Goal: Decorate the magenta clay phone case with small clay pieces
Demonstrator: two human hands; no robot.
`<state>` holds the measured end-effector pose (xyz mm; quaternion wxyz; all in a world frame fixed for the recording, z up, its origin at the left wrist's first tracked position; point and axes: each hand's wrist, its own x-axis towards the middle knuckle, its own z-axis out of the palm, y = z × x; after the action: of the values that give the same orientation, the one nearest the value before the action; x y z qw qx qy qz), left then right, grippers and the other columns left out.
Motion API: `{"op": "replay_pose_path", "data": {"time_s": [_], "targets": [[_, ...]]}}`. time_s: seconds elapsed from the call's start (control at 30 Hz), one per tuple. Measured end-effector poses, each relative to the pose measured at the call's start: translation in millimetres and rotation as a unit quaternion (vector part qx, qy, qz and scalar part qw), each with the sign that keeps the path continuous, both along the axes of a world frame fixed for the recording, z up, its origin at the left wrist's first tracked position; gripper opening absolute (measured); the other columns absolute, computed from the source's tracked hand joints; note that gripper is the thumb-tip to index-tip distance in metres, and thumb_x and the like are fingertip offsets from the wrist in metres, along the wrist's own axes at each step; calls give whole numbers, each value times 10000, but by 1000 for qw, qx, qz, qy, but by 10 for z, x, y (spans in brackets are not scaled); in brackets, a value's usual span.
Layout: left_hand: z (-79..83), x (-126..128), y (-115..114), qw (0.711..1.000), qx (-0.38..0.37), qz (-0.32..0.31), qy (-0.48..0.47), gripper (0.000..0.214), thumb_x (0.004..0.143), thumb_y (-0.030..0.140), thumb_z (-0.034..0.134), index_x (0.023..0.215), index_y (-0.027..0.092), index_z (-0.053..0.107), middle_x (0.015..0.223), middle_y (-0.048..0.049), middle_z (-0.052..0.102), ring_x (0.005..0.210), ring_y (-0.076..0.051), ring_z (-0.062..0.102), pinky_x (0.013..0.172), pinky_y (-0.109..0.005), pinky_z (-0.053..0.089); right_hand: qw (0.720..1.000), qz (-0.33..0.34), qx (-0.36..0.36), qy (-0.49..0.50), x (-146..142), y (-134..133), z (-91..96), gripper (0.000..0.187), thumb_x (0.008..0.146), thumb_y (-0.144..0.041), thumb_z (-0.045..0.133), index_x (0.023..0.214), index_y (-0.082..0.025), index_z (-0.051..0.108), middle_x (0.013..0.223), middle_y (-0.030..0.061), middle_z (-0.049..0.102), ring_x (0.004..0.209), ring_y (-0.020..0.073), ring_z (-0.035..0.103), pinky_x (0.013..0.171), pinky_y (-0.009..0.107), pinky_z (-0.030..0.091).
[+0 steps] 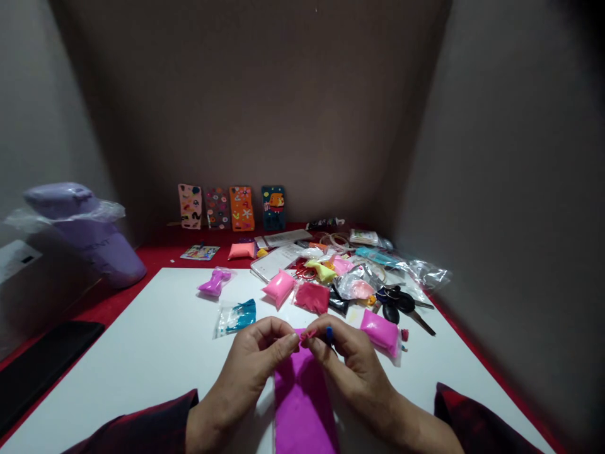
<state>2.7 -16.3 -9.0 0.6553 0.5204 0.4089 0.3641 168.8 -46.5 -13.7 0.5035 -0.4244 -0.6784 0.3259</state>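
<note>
My left hand [258, 356] and my right hand [352, 362] meet fingertip to fingertip, both pinching a small red-pink piece of modelling clay [308, 335]. Its exact shape is too small to make out. Something small and blue [329, 334] shows at a finger of my right hand. Below the hands lies a flat slab covered in smooth magenta-purple clay [305, 403], its far end partly hidden by my fingers. Close beyond are a packet of dark red clay [312, 297], a pink clay packet [280, 288] and a bright pink packet [380, 331] to the right.
The white board [142, 353] rests on a red cloth [155, 243]. Black-handled scissors [401, 301] lie at the right by crumpled plastic bags. A teal clay bag [240, 315] is left. Several decorated cases [242, 208] lean on the back wall; a purple bin [101, 243] stands far left.
</note>
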Motion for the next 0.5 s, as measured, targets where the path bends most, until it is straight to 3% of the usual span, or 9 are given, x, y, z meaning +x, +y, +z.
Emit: {"op": "replay_pose_path", "data": {"time_s": [0.3,0.5], "targets": [[62,-27,-23,998,65,-10,10,176,813,337,640,805,163,660,758,-13,606,700,-132,540,648,-242,429,997,-27,-35,-58,16,-5,44,200,870,-246,483,687,-170,508,619,-8,502,559,122,439,509,234,354],[88,-71,11,979,192,14,75,111,767,259,681,728,155,688,764,-36,618,746,-172,575,706,-288,442,995,3,-75,-58,-29,54,66,244,873,-268,504,651,-169,486,592,-27,451,550,109,412,497,220,344]]}}
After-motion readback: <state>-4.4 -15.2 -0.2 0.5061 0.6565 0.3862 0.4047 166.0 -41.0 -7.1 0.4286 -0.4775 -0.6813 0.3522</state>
